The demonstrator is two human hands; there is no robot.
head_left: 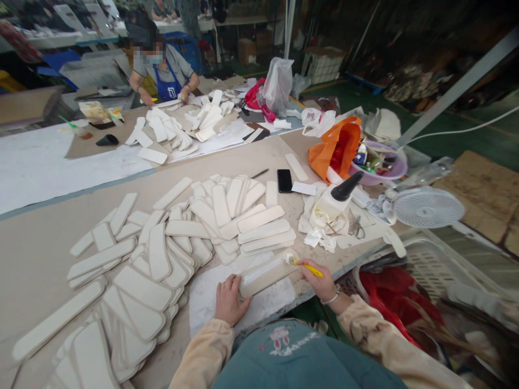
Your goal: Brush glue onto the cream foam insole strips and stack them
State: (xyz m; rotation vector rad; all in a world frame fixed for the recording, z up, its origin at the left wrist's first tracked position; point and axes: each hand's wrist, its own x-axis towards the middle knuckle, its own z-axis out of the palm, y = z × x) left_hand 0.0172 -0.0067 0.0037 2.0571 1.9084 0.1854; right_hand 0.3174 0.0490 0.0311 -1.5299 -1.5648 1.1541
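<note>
A long beige strip (265,274) with rounded ends lies before me on a white sheet (206,289), a wet white streak running along its face. My left hand (232,300) grips the strip's left end, thumb near the front edge and fingers behind. In my right hand (318,281) is a small brush (310,267) with a yellow handle. Its bristles, loaded with white paste, touch the strip's right end. Just behind lies a short stack of similar strips (265,236). A large loose pile of pale strips (158,254) spreads to the left.
Right of the strip stands a white container with a black spout (330,205), among crumpled paper and scissors (357,228). Behind are a phone (284,181), an orange bag (336,146) and a purple basin (385,170). A white fan (428,208) stands right. A co-worker (166,73) works opposite.
</note>
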